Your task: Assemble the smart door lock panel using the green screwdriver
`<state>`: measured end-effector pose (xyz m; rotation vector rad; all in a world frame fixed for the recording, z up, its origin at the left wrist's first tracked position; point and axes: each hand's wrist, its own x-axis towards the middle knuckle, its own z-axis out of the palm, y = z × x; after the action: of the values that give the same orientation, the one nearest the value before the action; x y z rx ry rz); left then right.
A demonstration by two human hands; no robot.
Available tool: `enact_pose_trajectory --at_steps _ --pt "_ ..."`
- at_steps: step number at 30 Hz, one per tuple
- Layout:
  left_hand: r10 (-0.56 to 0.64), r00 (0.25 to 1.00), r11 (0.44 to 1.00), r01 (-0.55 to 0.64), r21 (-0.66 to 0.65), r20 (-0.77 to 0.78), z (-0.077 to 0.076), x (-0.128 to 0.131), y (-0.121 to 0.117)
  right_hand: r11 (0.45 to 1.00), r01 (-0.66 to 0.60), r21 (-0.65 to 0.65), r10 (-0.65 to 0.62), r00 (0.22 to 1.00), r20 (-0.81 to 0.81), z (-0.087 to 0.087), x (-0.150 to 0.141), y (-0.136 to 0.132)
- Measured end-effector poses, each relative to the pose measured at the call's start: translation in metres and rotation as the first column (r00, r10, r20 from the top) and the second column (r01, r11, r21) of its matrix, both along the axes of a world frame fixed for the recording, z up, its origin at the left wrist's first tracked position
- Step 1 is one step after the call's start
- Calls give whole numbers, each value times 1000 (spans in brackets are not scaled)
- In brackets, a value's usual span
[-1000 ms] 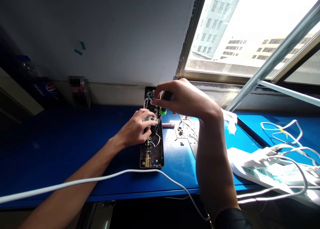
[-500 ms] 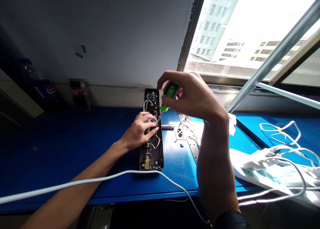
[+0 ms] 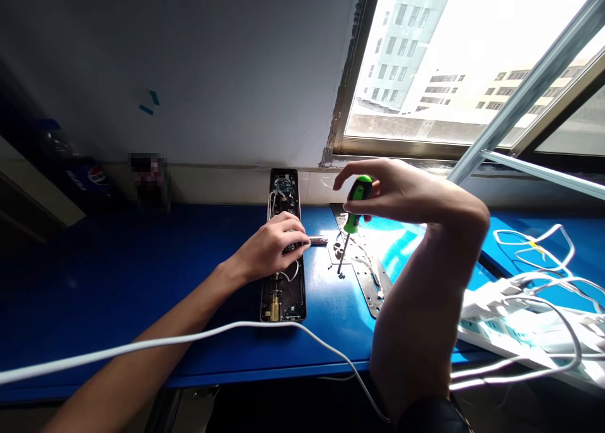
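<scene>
A long, narrow dark lock-like housing (image 3: 297,294) lies lengthwise on the blue table, with circuit boards, white wires and a brass cylinder (image 3: 275,308) inside. Across its middle rests my left hand (image 3: 278,244), thumb and fingertips close together at the right rim. What lies between them is too small to make out, and the parts beneath are hidden. My right hand (image 3: 397,190) grips a green-and-black screwdriver (image 3: 352,222) pointing down, its tip at a small cluster of dark screws (image 3: 341,275) on the table right of the housing.
Right of the screws lies a dark perforated plate (image 3: 373,300) with white wires. A white power strip (image 3: 515,345) with tangled cables sits at the right. One white cable (image 3: 227,328) crosses in front of the housing. A bottle (image 3: 89,174) stands far left; the window (image 3: 425,111) is behind.
My right hand has carried the screwdriver rightward, from inside the housing to the screws on the table. My left fingertips have shifted slightly right, to the housing's rim.
</scene>
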<state>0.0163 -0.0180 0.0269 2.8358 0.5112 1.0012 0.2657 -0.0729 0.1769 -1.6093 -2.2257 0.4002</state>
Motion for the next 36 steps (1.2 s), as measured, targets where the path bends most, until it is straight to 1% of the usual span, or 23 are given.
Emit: enact_pose_trajectory --at_steps 3,6,9,12,17,22,25,32,36 --pt "-45 988 999 43 -14 -150 17 18 2 998 49 -32 -49 999 10 -1 9 -1" --pt "-69 943 998 65 -24 -324 29 41 6 995 75 -71 -76 997 -12 -2 15 -3" --pt "-24 854 1000 15 -21 -520 30 61 10 992 91 -89 -92 996 -6 -2 19 -4" --pt "1 797 1000 -13 -15 -604 22 76 12 991 90 -100 -91 996 4 -3 21 -4" --pt "0 757 1000 -11 -12 -653 6 91 11 991 86 -101 -87 996 -6 -2 23 -4" --pt "9 743 1000 -15 -4 -669 -3 98 11 989 112 -100 -110 994 18 0 23 -6" --pt "8 748 1000 -17 -8 -664 -4 97 12 988 111 -106 -109 994 25 0 23 -6" --pt "-9 781 998 -31 -54 -625 3 91 9 989 87 -117 -89 996 -12 -3 26 -2" --pt "-34 809 993 -37 -109 -587 -1 89 8 991 75 -110 -77 997 -14 -3 27 -1"
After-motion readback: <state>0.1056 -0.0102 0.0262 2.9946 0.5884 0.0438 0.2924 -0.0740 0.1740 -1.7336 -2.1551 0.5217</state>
